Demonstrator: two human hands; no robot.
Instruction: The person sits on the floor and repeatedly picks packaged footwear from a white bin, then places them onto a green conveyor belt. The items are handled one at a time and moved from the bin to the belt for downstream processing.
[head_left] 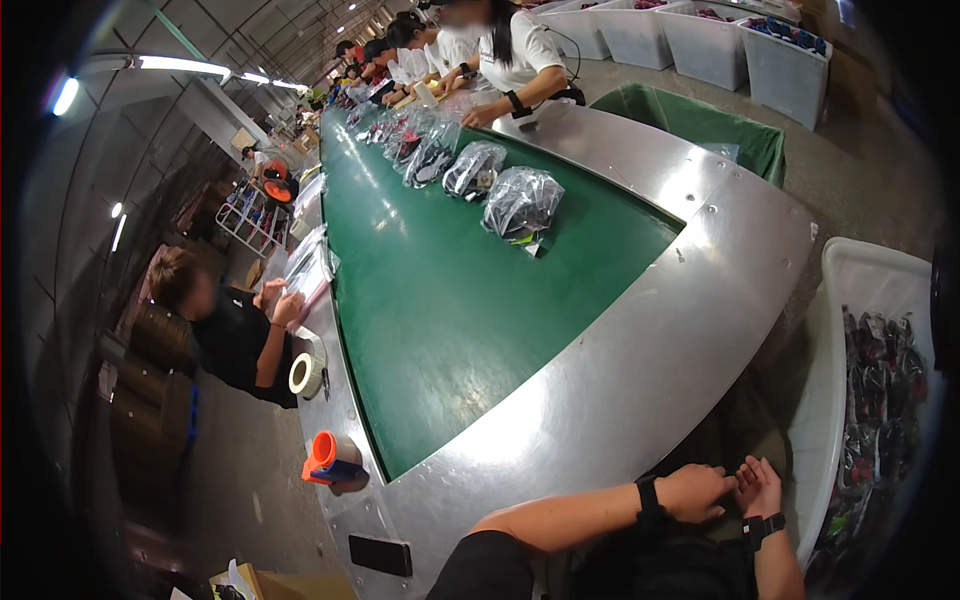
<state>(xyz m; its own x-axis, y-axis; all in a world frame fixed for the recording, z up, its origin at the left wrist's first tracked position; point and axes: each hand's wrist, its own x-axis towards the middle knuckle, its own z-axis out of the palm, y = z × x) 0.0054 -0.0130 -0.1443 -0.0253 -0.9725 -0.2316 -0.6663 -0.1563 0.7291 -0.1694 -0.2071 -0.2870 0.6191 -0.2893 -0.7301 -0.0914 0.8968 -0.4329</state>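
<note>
at nine o'clock, a person in black (240,340) stands along the table's left side, both forearms raised over a clear plastic sheet. at eight, on the metal table (560,430): a cream tape roll (301,374) on its side, a small dark tool beside it, kind unclear. between seven and eight, an orange and blue thing (322,455), its orange part ring-shaped. toward seven, a black phone (380,555) lying flat near the table's edge.

mid-view, the green belt (430,350) set into the table, narrowing toward eleven. along its right side, a row of clear bags; the nearest bag (524,205), at one o'clock, holds dark contents. at twelve, a person in a white shirt (530,65) leans in at the far side, one hand by the row.

between four and five, the wearer's left hand (695,492), back showing, fingers half bent; palm hidden, so cannot tell whether it grips anything. just right of it, at four, the right hand (760,486), palm partly up, fingers loosely bent and apart, nothing seen in it. fingertips close together; contact cannot be told. a dark band on each wrist.

between three and four, near the right hand, a white tub (880,278) with many dark bagged items (878,400) inside.
</note>
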